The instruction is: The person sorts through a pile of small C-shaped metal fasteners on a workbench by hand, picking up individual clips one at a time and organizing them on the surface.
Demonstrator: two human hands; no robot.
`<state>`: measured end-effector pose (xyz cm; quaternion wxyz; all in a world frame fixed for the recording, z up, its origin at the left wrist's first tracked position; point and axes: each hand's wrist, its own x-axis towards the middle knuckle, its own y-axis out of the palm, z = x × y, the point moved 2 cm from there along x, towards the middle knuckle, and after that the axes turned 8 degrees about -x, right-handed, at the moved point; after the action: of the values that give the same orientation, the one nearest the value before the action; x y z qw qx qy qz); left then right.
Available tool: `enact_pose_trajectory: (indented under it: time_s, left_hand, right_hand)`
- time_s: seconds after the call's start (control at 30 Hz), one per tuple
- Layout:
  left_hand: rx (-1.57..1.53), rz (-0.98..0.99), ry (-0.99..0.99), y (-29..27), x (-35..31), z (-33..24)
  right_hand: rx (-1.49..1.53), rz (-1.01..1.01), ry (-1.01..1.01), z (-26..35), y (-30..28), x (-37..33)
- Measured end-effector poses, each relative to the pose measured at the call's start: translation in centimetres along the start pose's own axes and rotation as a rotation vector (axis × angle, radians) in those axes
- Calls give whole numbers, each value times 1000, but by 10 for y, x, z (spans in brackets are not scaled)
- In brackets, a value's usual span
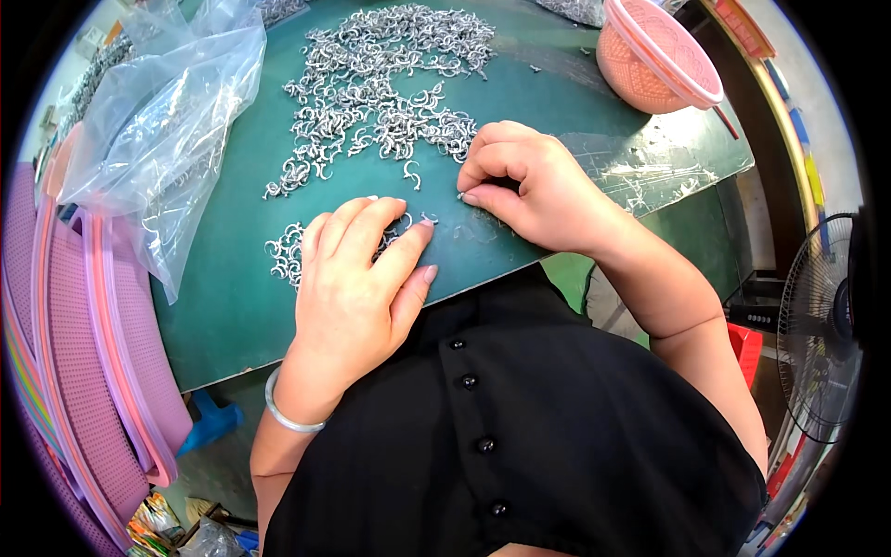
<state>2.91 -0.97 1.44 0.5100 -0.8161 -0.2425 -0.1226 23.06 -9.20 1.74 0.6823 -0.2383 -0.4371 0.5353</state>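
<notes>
A large pile of small silver C-shaped metal rings (390, 79) spreads over the green tabletop. My left hand (357, 269) lies palm down with its fingers apart, partly covering a smaller group of the same rings (283, 252) near the front edge. By its fingertips is a loose ring (428, 219). To the right, my right hand (534, 186) is pinched at thumb and forefinger, and a tiny metal piece (461, 196) shows at the tips; its full shape is hidden. Between the hands and the pile lies another single ring (413, 176).
A pink plastic basket (650, 60) sits at the far right of the green table (223, 325). A clear plastic bag (176, 121) drapes over the left side, beside stacked purple baskets (139, 325). A black fan (821, 316) stands at right.
</notes>
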Motion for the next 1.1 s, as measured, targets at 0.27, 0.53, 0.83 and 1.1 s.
enact_pose_trajectory:
  time_s: [0.27, 0.53, 0.83, 1.1]
  left_hand:
    - [-2, 2, 5, 0, 0, 1]
    - [-3, 6, 4, -1, 0, 1]
    - [-18, 7, 9, -1, 0, 2]
    - [-26, -6, 21, -1, 2, 1]
  right_hand:
    - [186, 37, 54, -2, -5, -3]
    - [239, 5, 22, -2, -6, -3]
    - [-48, -251, -155, -2, -50, 7]
    - [-777, -738, 179, -35, -159, 0]
